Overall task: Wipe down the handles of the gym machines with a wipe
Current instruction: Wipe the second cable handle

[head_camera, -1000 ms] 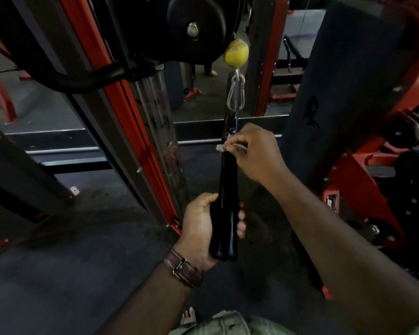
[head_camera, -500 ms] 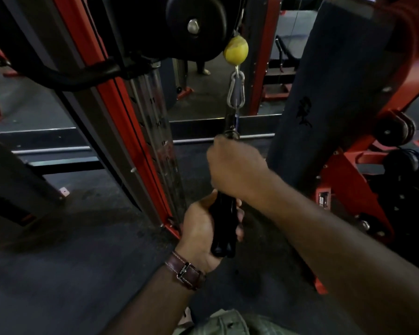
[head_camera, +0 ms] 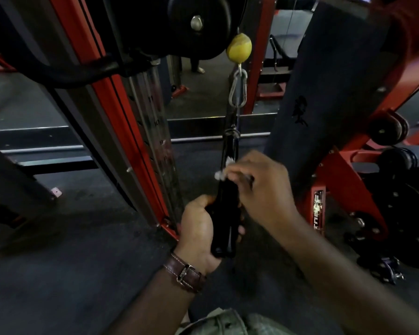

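Note:
A black rope-style handle (head_camera: 229, 153) hangs from a silver carabiner (head_camera: 238, 89) under a yellow ball stopper (head_camera: 239, 48) on the cable machine. My left hand (head_camera: 198, 235), with a brown watch strap on the wrist, grips the handle's lower end. My right hand (head_camera: 261, 189) pinches a small white wipe (head_camera: 221, 171) against the handle's middle, just above the left hand. Most of the wipe is hidden under my fingers.
A red and black machine upright with a numbered weight stack (head_camera: 153, 131) stands just left of the handle. A dark padded post (head_camera: 324, 93) and a red frame with black rollers (head_camera: 387, 131) crowd the right. A black pulley wheel (head_camera: 196, 22) hangs overhead. Dark floor lies below.
My right hand slid down the handle from its top to close above the left hand, then came back up a little to the middle. The left hand kept its grip.

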`<action>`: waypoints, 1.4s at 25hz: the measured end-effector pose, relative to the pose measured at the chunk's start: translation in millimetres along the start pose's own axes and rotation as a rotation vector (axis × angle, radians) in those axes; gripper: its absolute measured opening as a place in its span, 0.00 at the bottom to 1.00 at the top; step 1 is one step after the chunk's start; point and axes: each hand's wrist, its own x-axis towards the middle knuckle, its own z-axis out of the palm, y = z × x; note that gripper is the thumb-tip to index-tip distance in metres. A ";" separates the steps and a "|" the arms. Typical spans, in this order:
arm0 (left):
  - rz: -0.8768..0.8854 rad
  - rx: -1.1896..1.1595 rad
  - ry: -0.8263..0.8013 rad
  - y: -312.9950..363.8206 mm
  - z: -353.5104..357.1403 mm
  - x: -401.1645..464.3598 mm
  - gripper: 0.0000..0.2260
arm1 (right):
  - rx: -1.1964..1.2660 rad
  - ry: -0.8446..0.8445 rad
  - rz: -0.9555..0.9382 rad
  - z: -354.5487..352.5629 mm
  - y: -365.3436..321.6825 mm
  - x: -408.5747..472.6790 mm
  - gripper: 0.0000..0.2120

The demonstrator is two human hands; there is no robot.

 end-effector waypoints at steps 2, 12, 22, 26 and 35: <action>0.023 0.023 0.009 -1.0 -0.1 -1.1 0.19 | 0.166 0.073 0.046 0.0 3.5 -27.7 0.09; -0.012 -0.006 -0.110 -6.1 -5.4 9.4 0.20 | 0.284 0.035 0.247 -12.0 -15.7 -54.1 0.09; -0.023 -0.109 -0.391 57.2 18.0 107.8 0.25 | 0.021 -0.165 0.107 -14.2 -23.3 -11.5 0.04; -0.063 -0.212 -0.505 47.0 27.0 126.5 0.12 | -0.131 -0.360 0.028 -16.4 -40.6 -44.7 0.04; -0.100 -0.224 -0.467 48.1 32.7 130.9 0.14 | -0.221 -0.312 -0.039 -30.2 -64.6 -73.4 0.11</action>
